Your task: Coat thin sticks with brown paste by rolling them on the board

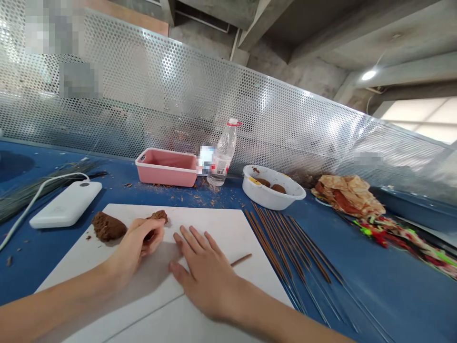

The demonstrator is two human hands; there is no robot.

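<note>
My left hand is curled around a small piece of brown dough on the white board. A larger brown dough lump lies just left of that hand. My right hand lies flat on the board with fingers stretched out, and a thin brown-coated stick pokes out from under it to the right. Several coated sticks lie in a row on the blue table right of the board.
A white power bank with cable lies at left beside green stems. Behind the board stand a pink tray, a plastic bottle and a white bowl with dough. Folded cloth and coloured items lie at right.
</note>
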